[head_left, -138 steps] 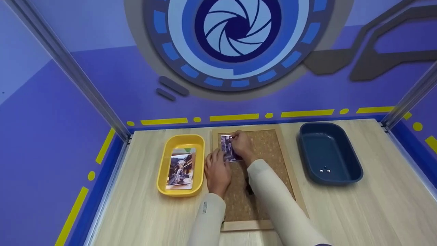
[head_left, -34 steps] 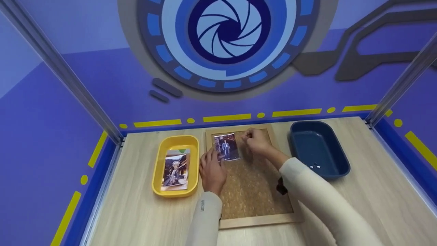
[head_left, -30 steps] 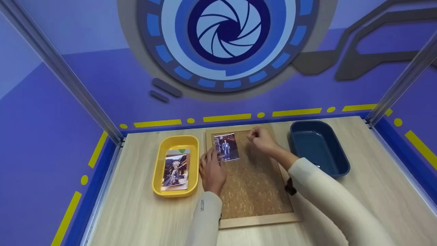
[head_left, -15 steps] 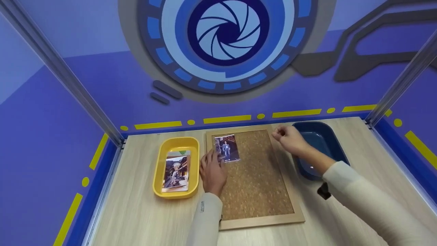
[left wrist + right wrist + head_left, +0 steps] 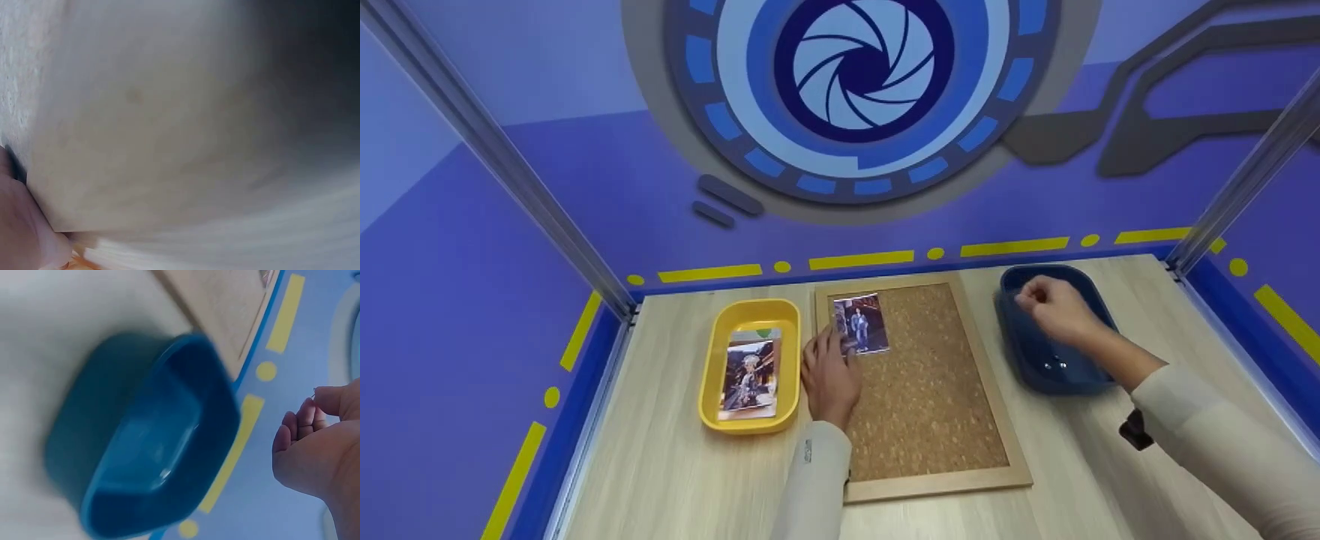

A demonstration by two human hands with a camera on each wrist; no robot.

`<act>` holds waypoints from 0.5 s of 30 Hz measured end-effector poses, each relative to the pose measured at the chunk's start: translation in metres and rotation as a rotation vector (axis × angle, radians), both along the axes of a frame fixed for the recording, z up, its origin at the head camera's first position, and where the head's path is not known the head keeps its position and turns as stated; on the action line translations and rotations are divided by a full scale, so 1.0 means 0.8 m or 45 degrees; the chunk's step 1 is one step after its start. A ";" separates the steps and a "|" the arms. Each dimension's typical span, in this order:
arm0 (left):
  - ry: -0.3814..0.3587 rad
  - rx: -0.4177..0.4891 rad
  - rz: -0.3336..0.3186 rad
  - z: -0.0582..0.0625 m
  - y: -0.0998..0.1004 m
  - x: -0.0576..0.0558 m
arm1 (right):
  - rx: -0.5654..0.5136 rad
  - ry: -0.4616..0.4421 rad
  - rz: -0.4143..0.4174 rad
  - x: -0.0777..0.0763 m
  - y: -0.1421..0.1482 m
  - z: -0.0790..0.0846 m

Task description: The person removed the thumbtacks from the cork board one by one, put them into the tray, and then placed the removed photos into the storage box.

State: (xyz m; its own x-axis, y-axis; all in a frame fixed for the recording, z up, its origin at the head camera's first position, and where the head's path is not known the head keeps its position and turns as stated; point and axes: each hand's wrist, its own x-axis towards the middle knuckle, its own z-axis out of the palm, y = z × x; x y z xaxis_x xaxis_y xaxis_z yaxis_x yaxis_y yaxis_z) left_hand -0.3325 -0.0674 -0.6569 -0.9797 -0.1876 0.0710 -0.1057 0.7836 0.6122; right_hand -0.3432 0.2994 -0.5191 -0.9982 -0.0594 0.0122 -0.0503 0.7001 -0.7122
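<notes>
My left hand (image 5: 831,379) rests at the left edge of the wood-framed corkboard (image 5: 930,405). Its fairly straight fingers touch the lower left corner of a photo (image 5: 868,319) of a standing figure at the board's upper left. Above the dark blue tray (image 5: 1011,352) is my right hand (image 5: 1061,313), thumb and forefinger pinched together. In the right wrist view a tiny pointed sliver of a pin (image 5: 314,392) sticks out at those fingertips. A few small shiny pins (image 5: 1054,367) lie in that tray. The left wrist view is mostly blurred.
Left of the board stands a yellow tray (image 5: 708,382) holding stacked photos (image 5: 748,381). Everything sits on a light wooden table (image 5: 660,450). A blue-purple printed wall (image 5: 585,180) rises behind and at both sides.
Earlier the right hand was at the photo; it has moved right across the corkboard to above the dark blue tray, fingers still pinched. The left hand and the photo have stayed in place.
</notes>
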 end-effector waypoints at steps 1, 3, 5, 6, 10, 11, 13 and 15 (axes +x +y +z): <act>0.003 0.003 0.005 0.000 -0.001 0.000 | 0.017 0.000 -0.008 0.000 0.007 -0.004; 0.000 0.008 0.016 0.001 -0.002 0.001 | 0.045 -0.004 -0.024 0.001 0.021 -0.011; -0.016 0.011 0.027 0.002 -0.003 0.002 | 0.066 -0.013 -0.042 0.002 0.035 -0.018; -0.021 0.009 0.029 0.003 -0.003 0.002 | 0.077 -0.023 -0.049 0.003 0.042 -0.022; -0.022 0.000 0.020 0.005 0.000 0.002 | 0.137 -0.052 -0.066 0.007 0.063 -0.034; -0.018 -0.006 0.016 0.004 0.001 0.002 | 0.152 -0.066 -0.061 0.009 0.066 -0.036; -0.006 -0.008 0.014 0.003 0.001 0.001 | 0.185 -0.091 -0.036 0.012 0.069 -0.042; 0.008 -0.013 0.015 0.001 0.002 0.001 | 0.214 -0.115 0.000 0.015 0.068 -0.048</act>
